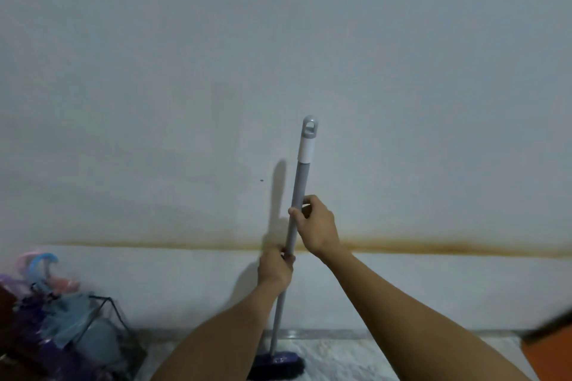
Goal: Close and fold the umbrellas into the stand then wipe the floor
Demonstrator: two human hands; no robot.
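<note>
The person stands facing a pale wall (pixel 402 71) and holds a broom (pixel 291 244) upright in front of the body. The right hand (pixel 315 226) is clamped on the grey handle at the upper grip; the left hand (pixel 275 266) is wrapped around it just below, toward 7 o'clock of the right. The pole rises to a white sleeve and a grey hanging loop at 12 o'clock, and runs down between the forearms to a dark brush head (pixel 278 365) resting on the light floor (pixel 340 359) at 6 o'clock.

The broom looks light and stiff: a thin rigid tube with a small head, so it should swing easily and answer quickly to the hands. The smooth pole could slip in a loose grip. A hold with the two hands set further apart, one high and one near the middle, would probably give better leverage for pushing across the floor.

At 8 o'clock, well apart from the broom, a dark wire stand (pixel 105 315) holds folded umbrellas (pixel 58 312), so the first part of the task seems done.

The stand is blurred and cut by the left edge, and how many umbrellas it holds cannot be told. The left forearm covers part of the brush head. Little floor shows, so any dirt or wet is unseen. A blurred orange and dark shape (pixel 551 346) at 4 o'clock cannot be identified.
</note>
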